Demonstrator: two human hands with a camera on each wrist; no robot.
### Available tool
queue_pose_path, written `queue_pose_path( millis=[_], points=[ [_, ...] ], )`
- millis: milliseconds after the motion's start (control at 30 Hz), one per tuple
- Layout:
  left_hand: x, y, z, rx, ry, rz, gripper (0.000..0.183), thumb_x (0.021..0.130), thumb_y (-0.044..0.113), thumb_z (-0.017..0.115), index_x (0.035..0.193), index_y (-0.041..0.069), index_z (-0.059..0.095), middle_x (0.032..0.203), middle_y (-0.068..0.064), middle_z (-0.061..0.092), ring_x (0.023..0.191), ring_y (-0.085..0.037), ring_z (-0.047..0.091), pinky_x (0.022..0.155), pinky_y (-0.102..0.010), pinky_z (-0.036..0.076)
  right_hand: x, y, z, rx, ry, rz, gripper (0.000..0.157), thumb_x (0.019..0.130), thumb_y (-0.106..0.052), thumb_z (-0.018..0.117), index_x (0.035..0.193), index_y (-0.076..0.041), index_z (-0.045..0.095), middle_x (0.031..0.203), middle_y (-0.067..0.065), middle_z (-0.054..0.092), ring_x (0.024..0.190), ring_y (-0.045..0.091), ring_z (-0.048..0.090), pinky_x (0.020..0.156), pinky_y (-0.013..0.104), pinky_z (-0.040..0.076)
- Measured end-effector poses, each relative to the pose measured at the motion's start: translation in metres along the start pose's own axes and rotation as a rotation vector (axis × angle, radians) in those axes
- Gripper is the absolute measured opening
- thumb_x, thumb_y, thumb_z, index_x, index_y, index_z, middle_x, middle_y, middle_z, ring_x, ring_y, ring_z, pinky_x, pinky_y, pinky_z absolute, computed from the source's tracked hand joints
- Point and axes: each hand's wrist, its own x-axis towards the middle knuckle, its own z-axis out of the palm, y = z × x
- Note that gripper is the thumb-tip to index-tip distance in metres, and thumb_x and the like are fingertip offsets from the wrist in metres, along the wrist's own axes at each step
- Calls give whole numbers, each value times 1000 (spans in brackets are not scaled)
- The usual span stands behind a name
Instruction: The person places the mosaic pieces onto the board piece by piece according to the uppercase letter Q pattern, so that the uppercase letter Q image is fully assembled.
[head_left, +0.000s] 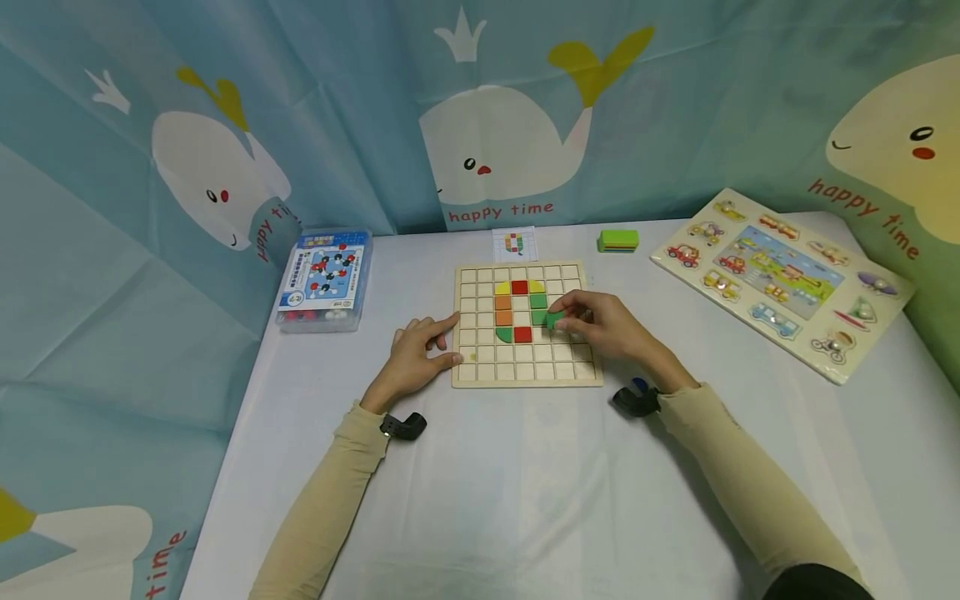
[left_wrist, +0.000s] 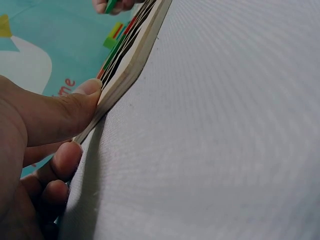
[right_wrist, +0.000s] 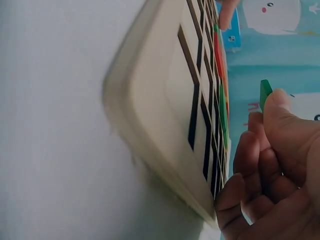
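Observation:
A wooden grid board (head_left: 525,373) lies flat on the white table, with yellow, red, orange and green tiles set in a ring in its cells. My right hand (head_left: 603,323) is over the board's right side and pinches a small green tile (right_wrist: 265,94) between thumb and fingertips. Its exact outline is partly covered by the fingers. My left hand (head_left: 412,357) rests at the board's left edge, thumb and index finger spread apart and touching the rim. In the left wrist view the thumb (left_wrist: 65,112) presses on the board's corner.
Behind the board lies a small card (head_left: 514,244) with a coloured pattern. A stack of coloured pieces (head_left: 618,241) stands to its right. A boxed molecule set (head_left: 324,282) is at the back left, and a vehicle puzzle board (head_left: 783,279) at the right.

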Motion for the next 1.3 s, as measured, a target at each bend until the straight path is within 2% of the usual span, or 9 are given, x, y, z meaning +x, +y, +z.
queue_pose_path(
  millis=[233,533,700,900,1300],
  points=[
    [0,-1,0,-4,-2,-3,72,92,26,85,156,14,54,89,-2,56,82,-17,38,85,-39,21,4,-4,8,-49,-54,-56,23,99,-10,74,119,1,70,111,15,69,95,25,60,83,27,50],
    [0,0,-1,-13,-6,-4,73,92,27,85,156,14,54,90,-1,56,82,-17,38,85,-38,20,9,-4,15,-192,-77,-146,20,98,-8,76,114,2,71,110,15,69,96,26,62,88,44,52],
    [1,1,-1,-21,-6,-1,72,92,26,84,156,13,54,90,-1,56,82,-18,38,85,-39,20,10,-5,16,-217,-78,-143,22,95,-10,79,114,0,72,108,13,69,95,26,60,88,44,50],
    [2,0,-1,-16,-10,-6,72,93,27,84,157,14,54,90,-1,55,83,-18,39,85,-39,20,7,-6,13,-166,-88,-91,22,96,-7,78,114,0,70,111,13,68,98,25,63,90,43,54],
    [0,0,-1,-20,-3,-15,72,92,26,84,156,14,55,89,-1,55,83,-17,38,84,-38,20,10,-9,13,-189,-84,-94,15,97,-8,78,110,-3,73,106,11,70,94,24,64,87,43,54]
  ],
)
